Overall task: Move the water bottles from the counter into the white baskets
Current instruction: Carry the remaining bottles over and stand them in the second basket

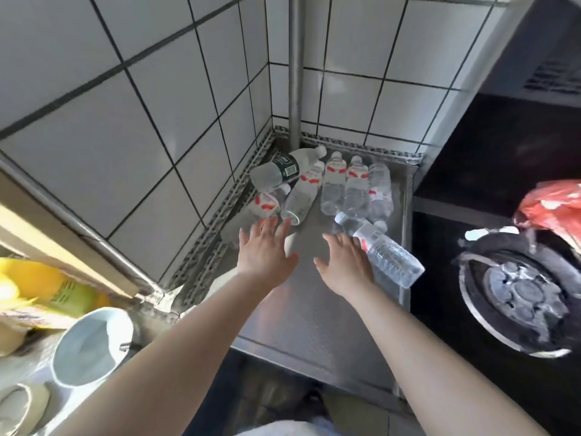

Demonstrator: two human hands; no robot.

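Several clear water bottles lie on the steel counter (301,309) in the tiled corner. A dark-labelled bottle (283,169) rests on top at the back left. Red-labelled bottles (334,187) lie side by side behind it. One bottle (382,251) lies apart, slanted at the counter's right edge. My left hand (267,250) hovers open with fingers spread, just short of a bottle's base (297,202). My right hand (344,261) is open too, its fingers beside the slanted bottle. No white basket is in view.
A black stove top with a round burner (518,297) lies to the right, with a red plastic bag (556,209) on it. At left stand a pale blue pot (91,344), yellow and green items (41,284) and a window ledge. A metal pipe (295,70) runs up the corner.
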